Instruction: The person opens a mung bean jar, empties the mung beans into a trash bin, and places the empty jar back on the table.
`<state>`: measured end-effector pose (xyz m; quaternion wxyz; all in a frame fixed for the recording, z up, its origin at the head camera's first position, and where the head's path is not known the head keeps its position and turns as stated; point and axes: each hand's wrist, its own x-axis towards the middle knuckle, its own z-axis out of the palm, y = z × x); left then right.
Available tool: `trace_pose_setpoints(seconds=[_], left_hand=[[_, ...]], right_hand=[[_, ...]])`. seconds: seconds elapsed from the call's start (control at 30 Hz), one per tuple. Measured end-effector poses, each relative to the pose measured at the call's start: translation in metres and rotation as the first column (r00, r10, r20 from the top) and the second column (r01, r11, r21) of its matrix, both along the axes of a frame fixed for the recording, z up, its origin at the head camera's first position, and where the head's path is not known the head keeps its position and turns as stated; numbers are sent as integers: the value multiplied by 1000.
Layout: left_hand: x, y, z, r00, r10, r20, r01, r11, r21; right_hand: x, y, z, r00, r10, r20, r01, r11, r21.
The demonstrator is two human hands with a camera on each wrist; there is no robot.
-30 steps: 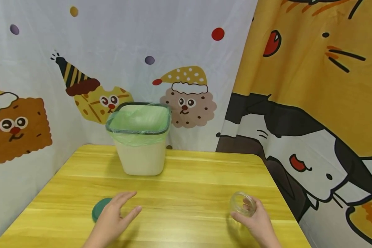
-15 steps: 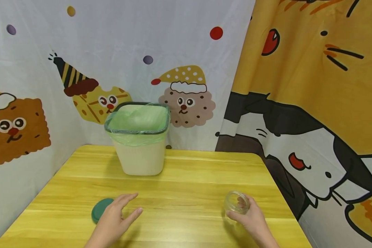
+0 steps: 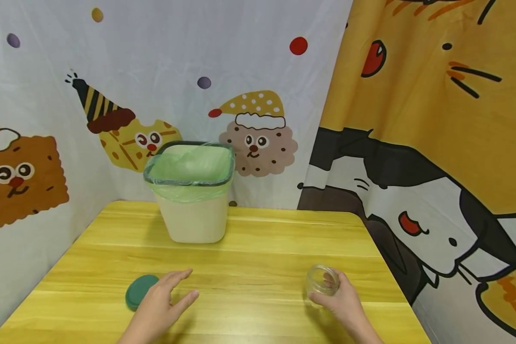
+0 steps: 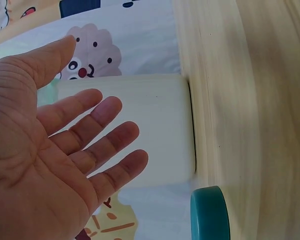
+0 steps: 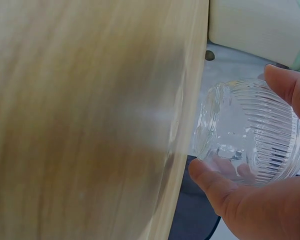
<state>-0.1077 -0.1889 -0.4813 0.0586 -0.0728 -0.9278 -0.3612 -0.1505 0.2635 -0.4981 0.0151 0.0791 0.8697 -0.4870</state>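
My right hand grips a clear glass jar between thumb and fingers, at the right of the head view. Fine ribs run round the jar's wall in the right wrist view, and its base is close over the tabletop. Through the glass some of the fingers show. My left hand holds nothing; its fingers are spread and loosely bent, palm facing inward. Just beyond its wrist side, a round green lid lies on the table, partly hidden behind that hand. The left wrist view shows the lid's thick edge.
A cream bin with a green liner bag over its rim stands at the back of the wood-grain table. Behind it hangs a cartoon-printed white curtain, with a yellow one on the right.
My right hand has carried the jar a short way left, toward the middle. The left hand has barely moved, and the lid and bin stay where they were.
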Motion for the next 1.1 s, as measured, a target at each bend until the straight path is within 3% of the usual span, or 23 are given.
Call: trace_pose_setpoints(seconds=[0.23,0.4,0.8,1.1], left_hand=[[0,4,-2,999,-29,44,29,1000,10],[1,9,-5,997,-39,63,39,999,2],[4,20,-13,993,-39,111,37,999,17],[6,26,-14,989,-66,129,66,998,7]], right_hand=[[-8,-9,0,999,8,-51,-6,999,37],[-23,-21,2,995,36,-92,-31,998,55],[-90,-61,-5,979,128,-157,-116,990,78],[-133,-88,-6,986,85,-143,-77,995,63]])
